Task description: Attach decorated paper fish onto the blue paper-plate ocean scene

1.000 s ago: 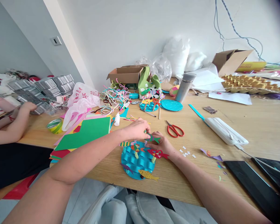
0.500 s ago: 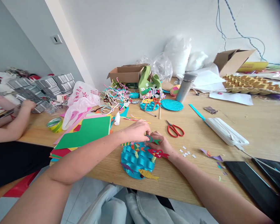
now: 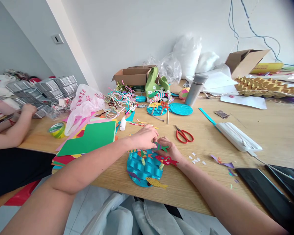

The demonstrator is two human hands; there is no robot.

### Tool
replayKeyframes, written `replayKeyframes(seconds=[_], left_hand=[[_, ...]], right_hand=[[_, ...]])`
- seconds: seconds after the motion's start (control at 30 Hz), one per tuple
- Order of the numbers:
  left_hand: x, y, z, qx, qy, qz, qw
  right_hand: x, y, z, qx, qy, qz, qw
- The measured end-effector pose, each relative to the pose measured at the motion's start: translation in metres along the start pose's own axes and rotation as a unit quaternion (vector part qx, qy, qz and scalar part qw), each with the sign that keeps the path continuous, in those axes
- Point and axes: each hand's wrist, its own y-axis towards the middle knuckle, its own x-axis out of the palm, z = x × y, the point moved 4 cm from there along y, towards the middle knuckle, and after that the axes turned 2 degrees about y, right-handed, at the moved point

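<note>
A green paper fish is pinched over the back edge of a round blue paper base. My left hand is closed with its fingertips on the fish from above. My right hand closes around it from the right, and the fingers partly hide the spot where they meet. Other paper fish stand on the base: a red fish, an orange patterned fish, a purple fish and a yellow fish. Short pale posts show beneath some of them.
Red-handled scissors lie behind my right hand. Coloured paper sheets, a glue bottle and green tape are to the left. A steel flask, a white power strip and a dark phone stand or lie rightward. Another person's hand is far left.
Both hands stay in nearly the same place on the green fish. The view has shifted very slightly; nothing else has visibly moved.
</note>
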Motion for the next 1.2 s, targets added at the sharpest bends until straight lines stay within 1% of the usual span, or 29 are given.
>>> replayKeyframes(seconds=[0.23, 0.37, 0.67, 0.83, 1.2], left_hand=[[0.004, 0.003, -0.006, 0.024, 0.022, 0.012, 0.999], [0.006, 0.004, -0.005, 0.034, 0.033, 0.014, 0.999], [0.003, 0.002, 0.001, 0.029, 0.051, 0.004, 0.998], [0.001, 0.000, 0.003, 0.021, 0.063, 0.010, 0.998], [0.002, 0.001, 0.005, 0.029, 0.066, -0.003, 0.997]], right_hand=[[0.001, -0.001, 0.003, 0.014, -0.006, 0.013, 1.000], [0.002, -0.002, 0.004, 0.018, -0.008, 0.009, 1.000], [0.002, -0.002, 0.002, 0.008, -0.002, 0.015, 1.000], [0.002, -0.001, 0.003, 0.019, 0.000, 0.012, 1.000], [0.002, 0.000, 0.002, 0.009, 0.009, 0.012, 1.000]])
